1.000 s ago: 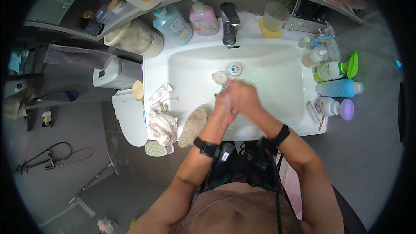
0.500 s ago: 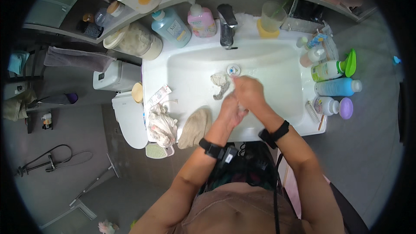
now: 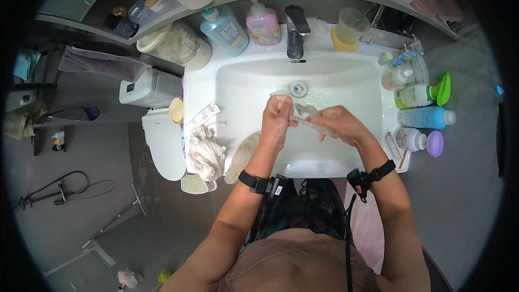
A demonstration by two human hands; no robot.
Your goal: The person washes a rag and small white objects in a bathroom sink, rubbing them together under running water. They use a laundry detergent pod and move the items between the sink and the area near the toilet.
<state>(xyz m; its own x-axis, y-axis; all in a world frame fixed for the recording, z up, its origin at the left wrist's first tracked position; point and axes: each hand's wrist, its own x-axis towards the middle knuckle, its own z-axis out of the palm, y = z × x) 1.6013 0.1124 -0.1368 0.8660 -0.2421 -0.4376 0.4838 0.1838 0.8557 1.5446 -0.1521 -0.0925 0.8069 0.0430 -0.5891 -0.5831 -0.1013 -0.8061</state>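
A pale, wet, thin cloth (image 3: 305, 112) is stretched between my two hands over the white sink basin (image 3: 243, 86). My left hand (image 3: 278, 121) is closed in a fist around one end of it. Fingers of my right hand (image 3: 341, 123) pinch the other part, a little to the right. Whether the cloth is a sock, I cannot tell. Just beyond the hands lies the round drain stopper (image 3: 298, 88), with water around it. A beige cloth (image 3: 243, 157) lies over the sink's front edge, left of my left forearm.
The faucet (image 3: 295, 32) stands at the back, beside a pink pump bottle (image 3: 263, 26) and a blue one (image 3: 226, 32). A crumpled white bag (image 3: 206, 154) sits on the left rim. Several bottles, including a blue one (image 3: 424, 117), and a brush (image 3: 393, 145) line the right rim.
My hands have moved apart, the right one going right and toward me. The cloth that hung below them in the basin is now drawn out between them.
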